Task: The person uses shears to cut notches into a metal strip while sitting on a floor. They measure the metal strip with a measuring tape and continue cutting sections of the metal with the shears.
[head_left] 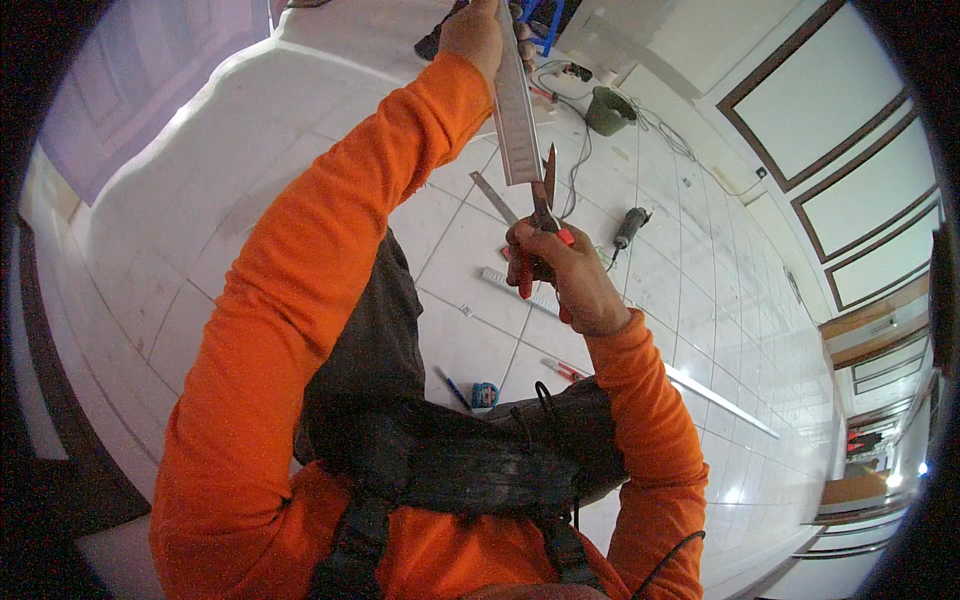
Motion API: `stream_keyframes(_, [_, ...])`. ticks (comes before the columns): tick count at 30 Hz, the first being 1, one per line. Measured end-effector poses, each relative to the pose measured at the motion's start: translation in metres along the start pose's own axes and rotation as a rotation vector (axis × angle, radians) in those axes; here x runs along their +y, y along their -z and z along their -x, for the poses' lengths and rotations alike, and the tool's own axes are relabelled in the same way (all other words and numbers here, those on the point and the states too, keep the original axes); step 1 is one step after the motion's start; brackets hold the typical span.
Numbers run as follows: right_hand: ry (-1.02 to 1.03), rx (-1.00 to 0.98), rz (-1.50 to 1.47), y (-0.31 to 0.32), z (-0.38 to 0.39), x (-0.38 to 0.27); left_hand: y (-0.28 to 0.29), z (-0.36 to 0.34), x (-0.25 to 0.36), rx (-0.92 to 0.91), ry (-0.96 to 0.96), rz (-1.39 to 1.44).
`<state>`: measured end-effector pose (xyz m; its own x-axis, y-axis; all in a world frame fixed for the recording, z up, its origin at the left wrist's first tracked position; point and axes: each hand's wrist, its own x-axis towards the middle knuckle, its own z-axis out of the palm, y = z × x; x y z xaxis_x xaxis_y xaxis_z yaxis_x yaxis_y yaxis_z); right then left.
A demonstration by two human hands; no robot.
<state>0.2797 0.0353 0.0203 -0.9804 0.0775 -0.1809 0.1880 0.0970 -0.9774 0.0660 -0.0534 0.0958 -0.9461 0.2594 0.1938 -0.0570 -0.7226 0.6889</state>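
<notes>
- Head view: my orange sleeves [325, 245] reach forward over my dark trousers [370, 340].
- My right hand [572, 268] is wrapped round the red-handled snips [543, 205]; their blades stand apart, pointing away from me.
- One blade overlaps the near end of the metal channel [516, 135]; the other lies to its right. Cannot tell how deep the overlap runs.
- My left hand [474, 40] grips that channel farther along, at the upper edge of view, fingers curled about it.
- Tiled floor, near: blue tape measure [484, 394], with a blue pen [455, 389] just left of it; red-handled tool [565, 370] to the right.
- Beyond: slotted metal strip [515, 290], partly behind my right hand; flat metal strip [493, 198] past it.
- Farther right: dark power tool [630, 228] with its cord.
- Farther still: dark green bucket [610, 112] beside loose cable [672, 135].
</notes>
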Motion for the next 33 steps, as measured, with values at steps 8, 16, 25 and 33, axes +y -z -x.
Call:
stream_keyframes(8, [0.069, 0.035, -0.1, -0.009, -0.005, 0.006, 0.006, -0.002, 0.003, -0.129, 0.091, 0.103])
stream_keyframes(16, [-0.007, 0.052, -0.055, -0.017, -0.002, -0.001, 0.01, -0.008, 0.003, -0.138, 0.085, 0.111])
stream_keyframes(25, [-0.054, 0.107, -0.026, -0.012, -0.002, 0.001, -0.001, 0.003, 0.009, -0.137, 0.055, 0.129])
stream_keyframes(33, [-0.056, 0.181, -0.002, -0.012, -0.002, -0.004, -0.004, 0.015, 0.019, -0.126, 0.057, 0.173])
